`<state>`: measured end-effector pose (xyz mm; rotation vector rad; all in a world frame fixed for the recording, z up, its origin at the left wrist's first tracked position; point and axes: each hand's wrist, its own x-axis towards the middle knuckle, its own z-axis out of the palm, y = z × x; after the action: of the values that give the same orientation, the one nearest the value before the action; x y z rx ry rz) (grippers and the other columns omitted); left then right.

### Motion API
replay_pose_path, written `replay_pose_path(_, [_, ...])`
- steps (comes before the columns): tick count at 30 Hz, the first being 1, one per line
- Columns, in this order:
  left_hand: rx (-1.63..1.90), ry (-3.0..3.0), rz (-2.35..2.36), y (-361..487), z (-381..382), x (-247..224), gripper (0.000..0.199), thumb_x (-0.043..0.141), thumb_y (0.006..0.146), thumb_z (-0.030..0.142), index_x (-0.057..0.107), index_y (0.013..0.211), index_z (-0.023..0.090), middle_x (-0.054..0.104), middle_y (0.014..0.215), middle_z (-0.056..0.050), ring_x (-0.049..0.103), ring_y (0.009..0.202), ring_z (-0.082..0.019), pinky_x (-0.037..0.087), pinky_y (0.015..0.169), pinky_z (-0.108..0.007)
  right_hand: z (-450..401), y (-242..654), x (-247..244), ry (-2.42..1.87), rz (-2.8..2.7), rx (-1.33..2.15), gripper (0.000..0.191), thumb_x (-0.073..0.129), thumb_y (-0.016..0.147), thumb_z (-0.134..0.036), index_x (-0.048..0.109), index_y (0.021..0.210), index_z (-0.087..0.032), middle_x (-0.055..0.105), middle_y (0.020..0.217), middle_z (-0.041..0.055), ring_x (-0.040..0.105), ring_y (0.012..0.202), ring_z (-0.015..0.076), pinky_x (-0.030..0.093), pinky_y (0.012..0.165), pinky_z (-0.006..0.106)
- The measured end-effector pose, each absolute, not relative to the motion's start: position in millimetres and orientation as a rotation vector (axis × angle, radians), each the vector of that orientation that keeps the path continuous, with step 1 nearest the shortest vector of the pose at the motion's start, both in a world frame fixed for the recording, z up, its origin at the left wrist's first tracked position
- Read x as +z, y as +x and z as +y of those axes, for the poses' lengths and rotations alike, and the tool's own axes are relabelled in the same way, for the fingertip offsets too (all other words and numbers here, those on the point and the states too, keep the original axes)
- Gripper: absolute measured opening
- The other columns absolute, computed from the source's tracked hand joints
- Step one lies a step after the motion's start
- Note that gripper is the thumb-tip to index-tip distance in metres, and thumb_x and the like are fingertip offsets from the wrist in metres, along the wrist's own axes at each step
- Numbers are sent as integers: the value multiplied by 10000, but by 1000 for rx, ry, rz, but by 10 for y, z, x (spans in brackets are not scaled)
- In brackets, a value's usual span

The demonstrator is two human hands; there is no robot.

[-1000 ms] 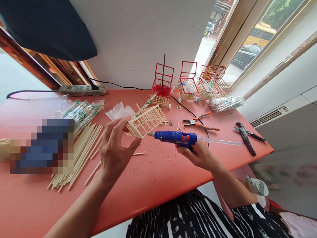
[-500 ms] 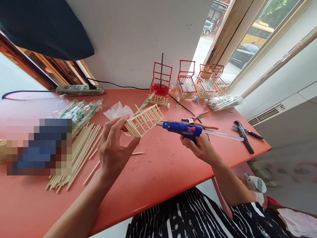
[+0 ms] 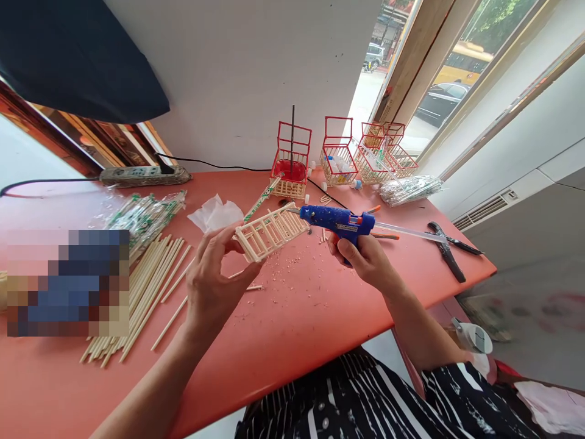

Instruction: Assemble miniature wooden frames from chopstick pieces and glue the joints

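I hold the small stick frame (image 3: 270,231) in my left hand (image 3: 214,280), above the red table (image 3: 292,317). My thumb and fingers pinch its near end, and the rest stands free in the air. My right hand (image 3: 365,261) is closed around the grip of the blue glue gun (image 3: 337,221), and its nozzle is touching or almost touching the far upper corner of the frame.

I think the step in hand is to put glue on that corner joint. To do it well, I must keep the frame steady and my fingers away from the hot tip. I should press the trigger only a little, so that one small drop goes on the joint and not along the bars.

The long axis of the frame goes from my left hand up and to the right, toward the gun. The gun lies almost level. Its nozzle points left, and the clear glue stick (image 3: 411,232) comes out behind it to the right.
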<state>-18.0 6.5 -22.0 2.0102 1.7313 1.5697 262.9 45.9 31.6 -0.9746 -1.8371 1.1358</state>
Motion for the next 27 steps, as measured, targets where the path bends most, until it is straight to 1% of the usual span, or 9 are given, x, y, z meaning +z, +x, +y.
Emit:
replay_pose_path(3, [1557,2075,1759,-169,59,-197,517,782,858,211,649,1353,278,698,1138,-29,708,932,-210,592,929,-369,448,2591,312,-998,-1904,1074,510,532,1033,-671,593,937,-174,581,787,26,469,603,109,390,549,263])
replay_pose_path(7, [1554,2144,1775,-165,53,-180,535,775,855,191,639,1366,269,704,1157,-43,708,964,-223,590,934,-373,442,2547,327,-992,-2000,980,488,493,1063,-626,576,875,-183,557,723,8,475,607,116,379,567,264])
replay_pose_path(10, [1554,2146,1769,-161,49,-177,557,766,851,170,631,1382,272,706,1152,-42,710,987,-226,588,941,-372,445,2529,346,-994,-2037,915,439,501,1070,-568,587,882,-181,548,700,-1,480,608,118,378,577,262])
replay_pose_path(13, [1562,2151,1764,-158,45,-180,571,759,847,155,628,1390,275,706,1149,-40,710,972,-221,591,924,-368,444,2519,356,-1019,-2055,880,406,510,1067,-526,589,872,-179,550,695,-2,486,609,119,378,582,262])
replay_pose_path(17, [1559,2142,1772,-160,40,-187,579,761,842,156,627,1393,276,709,1143,-41,705,986,-228,593,923,-375,438,2512,355,-1058,-2062,849,385,520,1053,-508,587,865,-179,556,702,1,482,615,124,368,594,271])
replay_pose_path(21, [1551,2136,1768,-158,37,-185,569,762,845,157,631,1388,265,711,1156,-48,703,996,-229,589,937,-378,437,2516,362,-1098,-2076,790,356,517,1040,-488,587,876,-179,512,667,-14,447,609,129,341,606,286])
replay_pose_path(24, [1542,2136,1774,-152,32,-169,562,758,849,155,629,1387,257,712,1156,-53,701,1002,-230,587,943,-376,440,2523,378,-1119,-2091,761,340,511,1036,-472,591,891,-174,502,660,-17,449,614,135,346,619,290])
replay_pose_path(27, [1528,2138,1777,-149,24,-150,561,750,850,159,628,1384,276,716,1155,-48,700,1007,-240,591,943,-389,444,2527,392,-1117,-2109,729,338,512,1034,-468,594,891,-173,525,675,-7,468,630,141,360,635,293])
